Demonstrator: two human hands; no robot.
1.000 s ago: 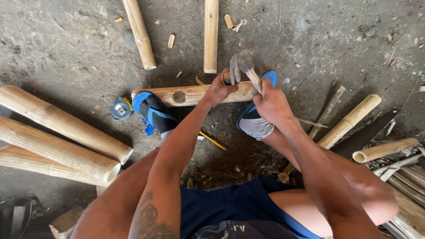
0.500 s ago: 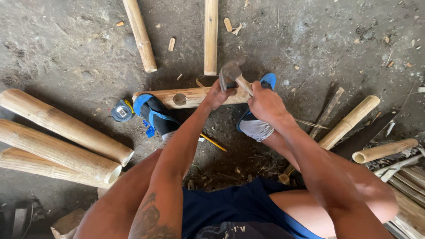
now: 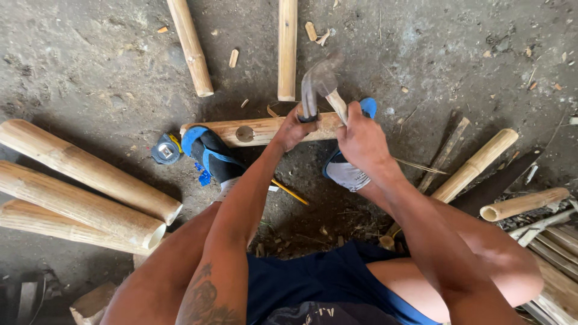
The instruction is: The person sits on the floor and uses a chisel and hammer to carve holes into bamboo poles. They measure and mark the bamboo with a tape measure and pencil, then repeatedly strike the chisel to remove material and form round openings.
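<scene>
The hammer (image 3: 321, 84) now sits lower than a second ago, its blurred head just above the left hand (image 3: 293, 129).

Bamboo pole (image 3: 259, 129): pale, lies crosswise on the dirt floor, round hole cut in its upper face toward the left end. Chisel (image 3: 308, 99): dark, stands upright on the pole, right of the hole. Hammer (image 3: 325, 84): metal head blurred, just above the chisel's top, wooden handle slanting down-right.
</scene>
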